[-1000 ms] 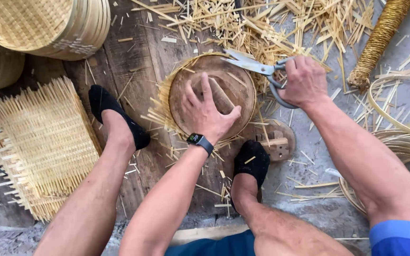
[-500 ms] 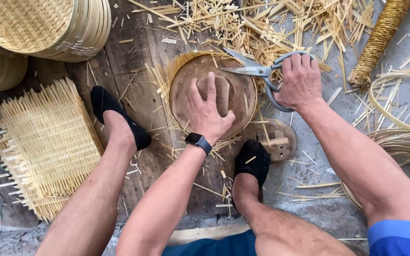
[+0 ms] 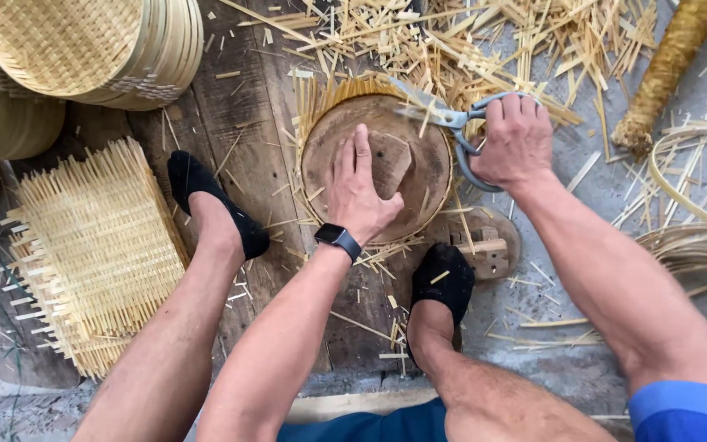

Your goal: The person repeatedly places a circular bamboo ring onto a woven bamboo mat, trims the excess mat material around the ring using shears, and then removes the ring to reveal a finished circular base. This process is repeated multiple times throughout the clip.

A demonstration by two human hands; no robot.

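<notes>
1. Head view: the left hand [image 3: 359,190] lies flat, fingers spread, pressing down on a round wooden disc [image 3: 407,176] that covers a woven bamboo mat [image 3: 321,102]. Only the mat's fringe of strips shows around the disc's edge.
2. Same view: the right hand [image 3: 515,141] is closed through the loops of a pair of metal shears [image 3: 443,117]. The blades sit slightly parted at the disc's far rim, touching the jutting strips.
3. Judged from this, the step in hand is trimming the mat round along the disc's rim. The far-right side looks cut close, while long strips remain at the far left.
4. The next cut would call for keeping the disc pinned firmly and running the blades tight against its edge, so the outline stays even.
5. The work sits on a dark wooden board [image 3: 247,123] between the person's two black-socked feet [image 3: 214,209].
6. Around it: bamboo offcuts [image 3: 484,41] heaped beyond, a stack of finished round baskets [image 3: 83,49] at upper left, square woven mats [image 3: 96,254] at left, and a small wooden block [image 3: 484,245] near the right foot.
</notes>
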